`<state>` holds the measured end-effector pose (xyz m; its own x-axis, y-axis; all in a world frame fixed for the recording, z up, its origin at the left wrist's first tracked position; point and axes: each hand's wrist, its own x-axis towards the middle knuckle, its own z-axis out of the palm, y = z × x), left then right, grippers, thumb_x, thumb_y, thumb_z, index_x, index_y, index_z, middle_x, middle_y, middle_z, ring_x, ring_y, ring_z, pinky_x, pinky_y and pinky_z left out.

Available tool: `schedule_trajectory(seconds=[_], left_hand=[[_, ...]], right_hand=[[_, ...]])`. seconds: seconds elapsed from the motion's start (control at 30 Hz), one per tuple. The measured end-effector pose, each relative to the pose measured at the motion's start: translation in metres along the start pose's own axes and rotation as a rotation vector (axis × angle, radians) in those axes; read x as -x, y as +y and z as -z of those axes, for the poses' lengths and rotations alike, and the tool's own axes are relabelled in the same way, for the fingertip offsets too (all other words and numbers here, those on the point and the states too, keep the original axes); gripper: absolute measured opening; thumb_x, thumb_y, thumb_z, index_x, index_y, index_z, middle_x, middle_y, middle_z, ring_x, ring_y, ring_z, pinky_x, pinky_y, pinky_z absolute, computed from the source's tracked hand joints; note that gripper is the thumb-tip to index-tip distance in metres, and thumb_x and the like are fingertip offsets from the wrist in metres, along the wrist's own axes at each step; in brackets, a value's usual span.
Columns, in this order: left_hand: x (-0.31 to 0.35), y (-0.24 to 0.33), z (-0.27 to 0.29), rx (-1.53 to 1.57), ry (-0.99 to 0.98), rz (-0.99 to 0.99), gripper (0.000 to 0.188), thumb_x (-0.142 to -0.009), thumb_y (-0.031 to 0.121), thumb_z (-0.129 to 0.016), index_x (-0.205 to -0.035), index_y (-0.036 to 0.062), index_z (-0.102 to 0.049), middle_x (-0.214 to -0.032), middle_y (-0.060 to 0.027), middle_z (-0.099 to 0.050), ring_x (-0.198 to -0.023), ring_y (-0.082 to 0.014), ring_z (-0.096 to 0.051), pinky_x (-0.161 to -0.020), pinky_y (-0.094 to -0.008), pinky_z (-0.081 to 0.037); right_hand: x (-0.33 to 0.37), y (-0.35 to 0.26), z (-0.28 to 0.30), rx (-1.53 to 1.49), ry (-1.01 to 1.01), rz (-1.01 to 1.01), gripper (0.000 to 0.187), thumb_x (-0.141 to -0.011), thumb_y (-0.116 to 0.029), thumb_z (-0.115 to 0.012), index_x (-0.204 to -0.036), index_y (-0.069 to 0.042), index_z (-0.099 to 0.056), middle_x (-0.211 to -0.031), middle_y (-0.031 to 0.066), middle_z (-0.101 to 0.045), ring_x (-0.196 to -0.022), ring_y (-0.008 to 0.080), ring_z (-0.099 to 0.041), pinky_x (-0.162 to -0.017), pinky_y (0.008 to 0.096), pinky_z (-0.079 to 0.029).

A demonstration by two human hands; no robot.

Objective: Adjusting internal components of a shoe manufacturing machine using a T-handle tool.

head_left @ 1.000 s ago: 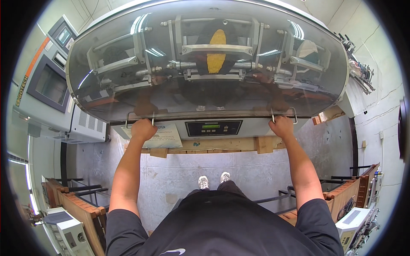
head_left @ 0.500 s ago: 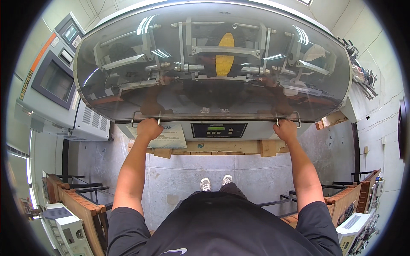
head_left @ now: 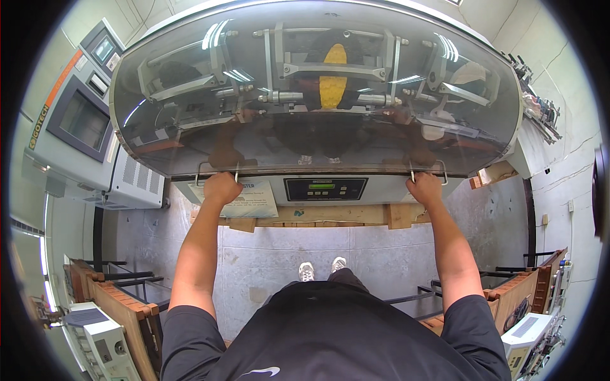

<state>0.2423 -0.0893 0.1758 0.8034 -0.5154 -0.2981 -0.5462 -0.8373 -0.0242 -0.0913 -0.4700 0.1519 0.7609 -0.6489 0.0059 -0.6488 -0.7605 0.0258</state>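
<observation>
shifted slightly rightward in the view since a second ago is the large, smoke-tinted, curved transparent cover [head_left: 267,155], and the left hand [head_left: 222,188] and the right hand [head_left: 424,188] have shifted with it. at far left stands a grey, box-shaped cabinet [head_left: 127,168] with a dark window and an orange stripe; nearer the person, a white, box-shaped instrument [head_left: 101,346] sits beside a brown wooden table [head_left: 121,303]. next, the left hand is closed in a fist around a slim silver metal handle [head_left: 199,173] at the cover's near edge. a white printed paper sheet [head_left: 262,202] lies partly hidden beneath that hand. behind the tinted surface are silver metal frames [head_left: 365,73], the middle one crossing a yellow, elongated oval piece [head_left: 333,92] with black around it. between the hands, on the pale machine front [head_left: 386,189], is a black rectangular control panel [head_left: 326,190] with a green display. farther right, well apart from the left, the right hand is clamped around a second silver metal handle [head_left: 445,169]. beyond it, inside the cover, shows a whitish piece [head_left: 470,73]. at far right stands a pale, grey-topped instrument [head_left: 526,338].
</observation>
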Motion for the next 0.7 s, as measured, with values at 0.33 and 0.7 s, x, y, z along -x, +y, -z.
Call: schedule_trajectory(seconds=[0.33, 0.7], left_hand=[[0.0015, 0.0033, 0.0034, 0.043, -0.014, 0.021, 0.032, -0.072, 0.029, -0.056, -0.086, 0.0027, -0.068, -0.094, -0.0181, -0.064, -0.092, -0.0307, -0.061, -0.080, -0.0391, -0.048], [-0.0016, -0.0001, -0.0003, 0.026, -0.012, -0.001, 0.034, -0.071, 0.030, -0.056, -0.086, 0.0021, -0.068, -0.093, -0.0182, -0.064, -0.091, -0.0307, -0.062, -0.080, -0.0391, -0.049]], right_hand=[[0.0017, 0.0008, -0.0005, -0.051, 0.085, 0.018, 0.028, -0.070, -0.029, -0.054, -0.063, -0.003, -0.063, -0.071, 0.0173, -0.062, -0.071, 0.0340, -0.061, -0.068, 0.0443, -0.048], [0.0036, 0.0032, -0.0008, -0.018, 0.105, 0.041, 0.028, -0.072, -0.032, -0.054, -0.068, -0.007, -0.065, -0.070, 0.0150, -0.063, -0.068, 0.0324, -0.062, -0.064, 0.0438, -0.048]])
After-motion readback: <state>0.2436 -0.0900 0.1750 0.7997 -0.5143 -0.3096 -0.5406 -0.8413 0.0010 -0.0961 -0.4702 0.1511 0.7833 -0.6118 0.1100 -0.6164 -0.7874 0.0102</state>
